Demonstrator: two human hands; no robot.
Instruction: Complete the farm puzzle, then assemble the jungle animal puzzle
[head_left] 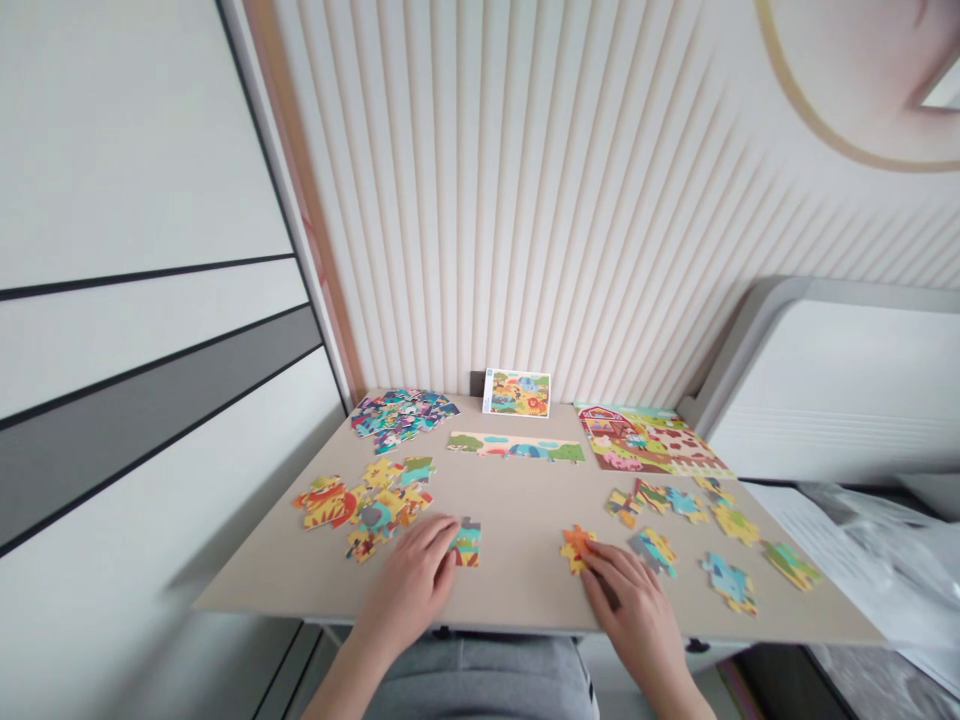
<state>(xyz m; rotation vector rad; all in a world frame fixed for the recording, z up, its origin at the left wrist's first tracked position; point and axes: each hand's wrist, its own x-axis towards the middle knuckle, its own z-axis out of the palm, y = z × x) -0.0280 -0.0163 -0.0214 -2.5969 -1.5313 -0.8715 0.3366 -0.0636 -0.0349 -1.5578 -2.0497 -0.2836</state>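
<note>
Along near table edge (517, 622), hands (409, 580) (631, 605) apart, touching puzzle pieces (469, 543) (576, 545), grip unclear; bare tabletop (517, 570) between.

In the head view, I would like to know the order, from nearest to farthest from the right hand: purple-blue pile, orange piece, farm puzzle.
1. Orange piece: at the fingers of the right hand.
2. Farm puzzle: back right.
3. Purple-blue pile: back left.

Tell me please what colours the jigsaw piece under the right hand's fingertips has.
Mostly orange, with some yellow: the jigsaw piece shows best in the head view.
</note>
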